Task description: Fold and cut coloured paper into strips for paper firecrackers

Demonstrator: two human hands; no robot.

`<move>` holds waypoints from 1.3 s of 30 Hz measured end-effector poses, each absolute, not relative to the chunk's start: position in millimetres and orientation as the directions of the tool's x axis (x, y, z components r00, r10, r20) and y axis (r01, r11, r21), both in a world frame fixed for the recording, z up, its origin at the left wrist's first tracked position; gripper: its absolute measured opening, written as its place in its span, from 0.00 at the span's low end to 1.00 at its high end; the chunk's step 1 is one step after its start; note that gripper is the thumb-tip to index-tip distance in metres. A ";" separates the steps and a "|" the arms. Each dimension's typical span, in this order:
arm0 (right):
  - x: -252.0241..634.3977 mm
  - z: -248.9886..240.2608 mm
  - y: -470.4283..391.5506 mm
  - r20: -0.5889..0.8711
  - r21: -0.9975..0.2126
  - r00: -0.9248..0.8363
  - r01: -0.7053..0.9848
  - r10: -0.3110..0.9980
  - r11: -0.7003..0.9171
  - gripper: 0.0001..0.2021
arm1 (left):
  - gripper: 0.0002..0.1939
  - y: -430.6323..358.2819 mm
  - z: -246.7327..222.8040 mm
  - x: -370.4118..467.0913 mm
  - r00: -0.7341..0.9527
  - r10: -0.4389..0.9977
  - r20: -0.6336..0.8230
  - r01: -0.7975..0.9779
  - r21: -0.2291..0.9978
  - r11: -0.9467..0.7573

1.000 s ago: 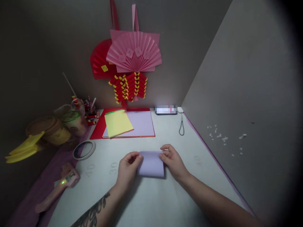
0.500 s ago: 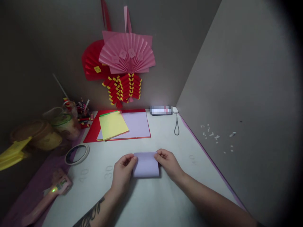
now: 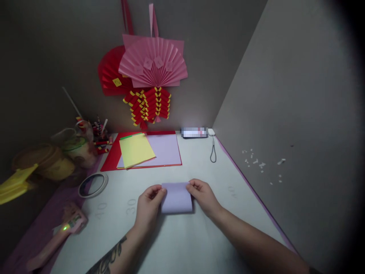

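A small sheet of lilac paper [image 3: 176, 198] is held between my two hands, near the middle of the white mat [image 3: 182, 243]. Its lower edge curves over as if bent or folded; what lies underneath is hidden. My left hand [image 3: 148, 203] pinches the upper left corner between thumb and fingers. At the upper right corner, my right hand [image 3: 203, 195] grips the paper the same way, thumb on top. Beyond the hands lie a yellow paper stack [image 3: 137, 150], larger lilac sheets [image 3: 167, 150] and red paper [image 3: 110, 163].
A roll of tape [image 3: 92, 185] and a pink glue gun [image 3: 71, 224] with a green light lie at left, near blurred jars [image 3: 54, 161]. A phone-like object [image 3: 194, 133] and a corded white piece [image 3: 211, 132] sit at the back. Paper fans [image 3: 154, 62] hang on the wall.
Almost nothing differs. The lilac paper and both hands keep the same grip, with only a very slight shift of the whole view.
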State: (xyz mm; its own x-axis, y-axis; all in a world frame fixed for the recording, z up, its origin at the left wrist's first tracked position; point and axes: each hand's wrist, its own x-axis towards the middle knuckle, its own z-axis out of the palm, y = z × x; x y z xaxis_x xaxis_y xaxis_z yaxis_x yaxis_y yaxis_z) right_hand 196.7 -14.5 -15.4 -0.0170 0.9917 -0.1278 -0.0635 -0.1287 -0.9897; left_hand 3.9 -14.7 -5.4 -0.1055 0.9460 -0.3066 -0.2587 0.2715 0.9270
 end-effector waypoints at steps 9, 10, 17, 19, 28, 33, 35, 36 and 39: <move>197.7 -18.0 -14.5 -0.122 -0.991 -0.027 -0.053 0.992 -0.124 0.17 | 0.20 -13.4 -12.0 2.4 -0.102 0.948 -0.300 -0.218 0.937 0.273; 197.6 -18.2 -14.5 -0.121 -0.991 -0.032 -0.054 0.992 -0.123 0.16 | 0.19 -13.3 -12.1 2.1 -0.099 0.948 -0.303 -0.205 0.938 0.279; 193.5 -4.0 -15.0 -0.160 -0.987 -0.205 0.045 0.966 -0.154 0.08 | 0.14 -14.9 -0.5 3.3 0.102 0.942 -0.318 0.027 0.948 0.317; 191.4 2.2 -16.4 -0.185 -0.978 -0.291 0.146 0.939 -0.148 0.06 | 0.13 -16.8 3.2 5.4 0.203 0.916 -0.345 0.090 0.938 0.334; 185.1 8.6 -21.5 -0.153 -0.970 -0.228 0.221 0.962 -0.102 0.05 | 0.09 -17.1 10.4 2.5 0.397 0.859 -0.324 0.251 0.938 0.238; 191.4 1.7 -17.8 -0.136 -0.990 -0.040 0.053 0.990 -0.133 0.09 | 0.09 -9.1 14.0 -7.9 0.299 0.905 -0.303 0.296 0.931 0.214; 192.3 -0.6 -17.5 -0.151 -0.988 -0.030 0.011 0.988 -0.151 0.10 | 0.09 -6.4 10.6 -10.7 0.242 0.926 -0.291 0.268 0.937 0.224; 192.2 -1.3 -17.7 -0.159 -0.987 -0.038 0.006 0.987 -0.159 0.10 | 0.09 -5.4 8.2 -11.7 0.212 0.936 -0.282 0.239 0.943 0.230; 191.2 -1.1 -19.2 -0.169 -0.985 -0.085 0.060 0.982 -0.164 0.10 | 0.09 -4.0 1.9 -12.8 0.096 0.956 -0.277 0.117 0.957 0.266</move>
